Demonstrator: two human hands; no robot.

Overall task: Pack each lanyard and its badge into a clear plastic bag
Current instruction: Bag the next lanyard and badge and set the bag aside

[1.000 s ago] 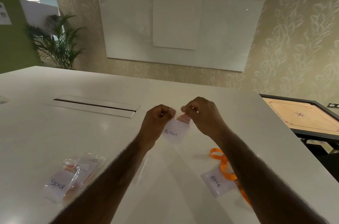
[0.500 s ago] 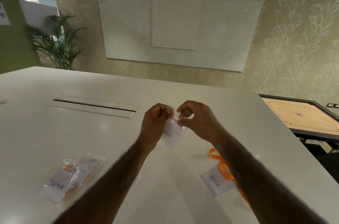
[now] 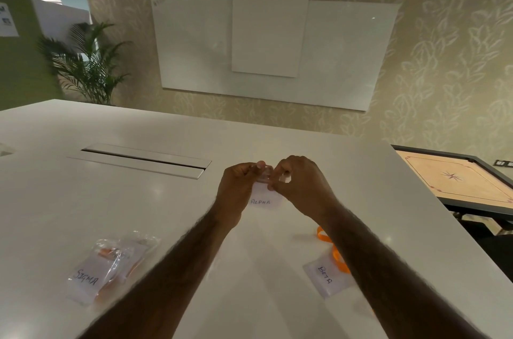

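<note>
Head view: a person stands at a white table [image 3: 116, 213] with both bare forearms stretched forward over it.
Left hand [image 3: 238, 190]: the fingers are curled, and the thumb and forefinger pinch the top of a clear bag [image 3: 263, 173] from the left side.
Right hand [image 3: 302, 186]: the fingers are also curled and pinch the same top edge from the right, so the two hands are almost touching.
ALPHA badge [image 3: 262, 201]: a white card with handwritten letters hangs below the fingertips, between the two wrists. I cannot tell if it touches the table or if it is fully inside the plastic.
SIGMA bag [image 3: 108, 269]: this bag lies flat on the table, left of the left forearm. It is already packed, with a white card and something orange inside.
BETA badge [image 3: 329, 279]: it lies flat on the table, just beside the right forearm.
Orange lanyard [image 3: 336, 254]: it lies loose on the table, running from the BETA badge and partly hidden under the right forearm.
Cable slot [image 3: 138, 159]: a long metal slot is set in the table, far left of the hands.
Behind: a whiteboard [image 3: 194, 44] hangs on the patterned wall, a plant [image 3: 88, 66] stands at the left, and a carrom board [image 3: 455, 177] is at the right.
</note>
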